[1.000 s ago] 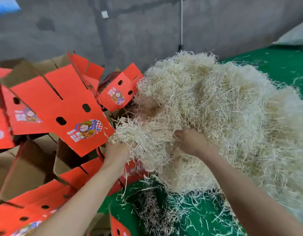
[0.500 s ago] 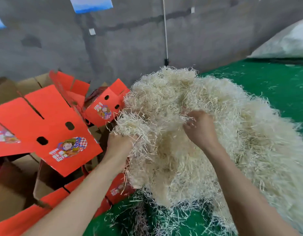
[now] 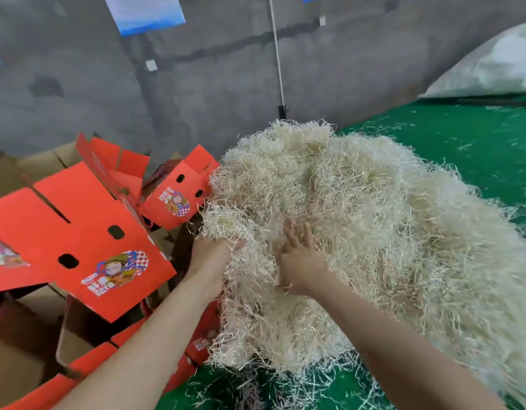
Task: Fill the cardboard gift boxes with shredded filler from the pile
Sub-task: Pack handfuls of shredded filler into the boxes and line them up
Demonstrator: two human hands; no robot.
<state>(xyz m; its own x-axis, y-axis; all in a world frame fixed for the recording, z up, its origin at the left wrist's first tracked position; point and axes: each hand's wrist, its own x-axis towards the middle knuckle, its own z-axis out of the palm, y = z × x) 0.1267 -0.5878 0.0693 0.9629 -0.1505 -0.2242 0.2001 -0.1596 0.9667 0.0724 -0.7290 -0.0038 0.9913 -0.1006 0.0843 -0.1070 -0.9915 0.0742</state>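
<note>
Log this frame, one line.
phase: gathering | left hand: grips filler clump | right hand: presses pile | red boxes: left of pile

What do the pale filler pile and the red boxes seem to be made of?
Filler pile: probably wood wool or shredded paper; thin, pale, matte, tangled strands. Red boxes: cardboard, apparently; red printed outside, plain brown inside, folded flaps, punched holes.

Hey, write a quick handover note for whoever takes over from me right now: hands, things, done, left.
Left hand: grips a clump at the left edge of the shredded filler pile.
Right hand: open, fingers spread in the pile.
Red gift boxes: heaped left of the pile, flaps open.
Done: no filler visible in any box.
Left: carry handfuls over and fill each.
</note>
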